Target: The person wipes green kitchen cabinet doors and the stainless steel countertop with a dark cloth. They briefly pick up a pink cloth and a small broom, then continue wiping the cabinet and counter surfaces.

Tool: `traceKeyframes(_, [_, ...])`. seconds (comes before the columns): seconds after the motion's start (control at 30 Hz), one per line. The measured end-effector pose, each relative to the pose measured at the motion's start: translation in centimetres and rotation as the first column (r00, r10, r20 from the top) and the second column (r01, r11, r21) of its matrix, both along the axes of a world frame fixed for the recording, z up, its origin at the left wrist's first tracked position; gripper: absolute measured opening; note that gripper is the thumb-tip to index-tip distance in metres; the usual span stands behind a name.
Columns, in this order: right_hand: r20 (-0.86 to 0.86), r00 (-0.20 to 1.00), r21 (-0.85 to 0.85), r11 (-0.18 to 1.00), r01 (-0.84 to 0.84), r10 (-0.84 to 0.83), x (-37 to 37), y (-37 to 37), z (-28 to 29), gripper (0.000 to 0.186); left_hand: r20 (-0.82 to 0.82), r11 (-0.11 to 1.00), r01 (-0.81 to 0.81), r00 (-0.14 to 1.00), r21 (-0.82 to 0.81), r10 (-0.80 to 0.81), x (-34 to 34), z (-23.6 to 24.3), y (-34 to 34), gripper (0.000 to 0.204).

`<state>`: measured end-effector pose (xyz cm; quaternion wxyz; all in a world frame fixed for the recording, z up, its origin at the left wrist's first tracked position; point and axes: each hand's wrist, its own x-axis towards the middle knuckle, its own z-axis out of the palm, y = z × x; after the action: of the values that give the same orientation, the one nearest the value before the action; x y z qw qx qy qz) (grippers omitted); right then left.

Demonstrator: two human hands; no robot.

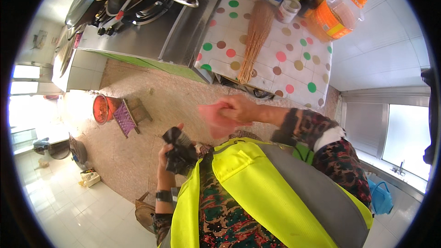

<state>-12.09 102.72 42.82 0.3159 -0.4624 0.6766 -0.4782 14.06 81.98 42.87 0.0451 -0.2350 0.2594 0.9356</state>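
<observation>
- My right hand (242, 109) pinches a blurred pink sheet (213, 118) in the air, off the front edge of the bench (264, 71).
- My left hand (164, 152) grasps a black bundle (180, 152), farther from that edge.
- Both things are in hand, neither set down yet; how much is finished, I cannot tell.

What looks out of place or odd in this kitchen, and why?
The straw brush looks slightly out of place: it lies on the spotted tablecloth, close to a jar, and a sweeping tool seems odd there.
</observation>
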Motion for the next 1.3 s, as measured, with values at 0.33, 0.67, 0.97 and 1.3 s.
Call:
traceKeyframes(0.33, [0.064, 0.993, -0.497, 0.86, 0.116, -0.097, 4.4, -8.7, 3.4, 0.044, -0.204, 0.991, 0.134, 0.971, 0.026, -0.126, -6.0, -0.1, 0.4, 0.077])
traceKeyframes(0.67, [-0.38, 0.87, -0.491, 0.866, 0.097, -0.313, 1.5, -6.8, -0.4, 0.056, -0.083, 0.999, 0.032, 0.996, 0.039, -0.029, -3.0, -3.1, -0.2, 0.083])
traceKeyframes(0.97, [-0.207, 0.414, 0.025, 0.418, 0.908, -0.887, -13.3, 1.9, -6.2, 0.091, -0.206, 0.919, -0.319, 0.939, -0.233, 0.274, 8.4, -3.7, -3.1, 0.088])
traceKeyframes(1.3, [-0.349, 0.573, 0.487, 0.379, 0.787, -0.742, -14.4, 1.3, -4.3, 0.116, -0.209, 0.781, -0.348, 0.937, -0.519, 0.279, 15.6, -4.3, -3.4, 0.095])
